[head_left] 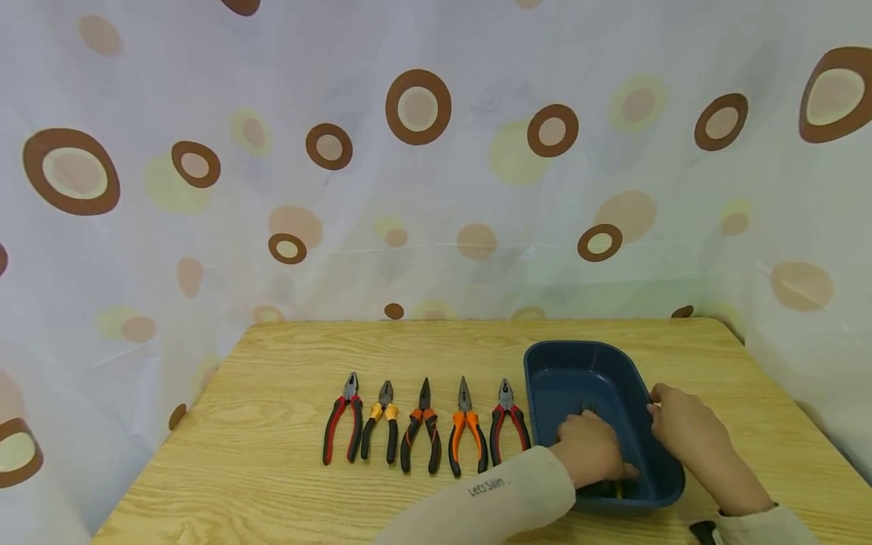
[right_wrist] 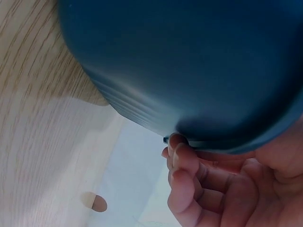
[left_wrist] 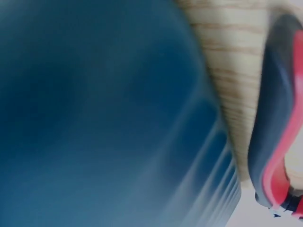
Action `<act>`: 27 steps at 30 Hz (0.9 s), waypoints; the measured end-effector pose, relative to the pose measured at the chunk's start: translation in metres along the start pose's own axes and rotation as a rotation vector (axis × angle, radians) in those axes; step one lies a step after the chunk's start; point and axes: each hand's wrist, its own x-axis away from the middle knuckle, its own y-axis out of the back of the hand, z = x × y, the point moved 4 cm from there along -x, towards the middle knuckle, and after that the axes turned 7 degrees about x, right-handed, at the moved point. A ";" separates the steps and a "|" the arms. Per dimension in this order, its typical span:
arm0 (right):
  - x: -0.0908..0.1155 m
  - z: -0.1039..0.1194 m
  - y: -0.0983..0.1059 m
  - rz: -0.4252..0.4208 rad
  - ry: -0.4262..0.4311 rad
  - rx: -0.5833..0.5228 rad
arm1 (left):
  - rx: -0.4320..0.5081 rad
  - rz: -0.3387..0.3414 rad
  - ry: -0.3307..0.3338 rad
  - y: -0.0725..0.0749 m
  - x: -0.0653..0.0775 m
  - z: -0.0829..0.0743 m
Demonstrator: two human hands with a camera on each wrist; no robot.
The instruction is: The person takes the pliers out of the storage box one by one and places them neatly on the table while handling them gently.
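Note:
A dark blue plastic bin [head_left: 579,359] stands on the right of the table. My left hand [head_left: 591,446] reaches down into it, over dark tips and a yellow piece [head_left: 618,490] that show around the hand. How the fingers lie on them is hidden. At the bin's right side my right hand [head_left: 695,439] grips the rim, its curled fingers [right_wrist: 184,189] at the edge in the right wrist view. Left of the bin, red-and-black combination pliers [head_left: 509,416] lie nearest to the left forearm; their handle [left_wrist: 274,109] appears in the left wrist view.
Several pliers form a row on the wooden table [head_left: 272,424]: orange long-nose pliers [head_left: 466,428], dark-nosed pliers [head_left: 421,428], yellow-and-black pliers [head_left: 381,424] and red-and-black pliers [head_left: 344,420]. Behind the table hangs a patterned cloth [head_left: 436,189].

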 end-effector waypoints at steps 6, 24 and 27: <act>-0.001 0.001 0.000 -0.004 0.019 -0.004 | 0.061 -0.003 -0.037 0.002 -0.001 0.008; -0.004 -0.003 -0.003 0.056 -0.009 0.015 | 0.208 -0.131 -0.219 0.037 0.011 0.034; -0.005 -0.004 -0.004 0.049 -0.007 0.018 | 0.238 -0.151 -0.232 0.047 0.018 0.041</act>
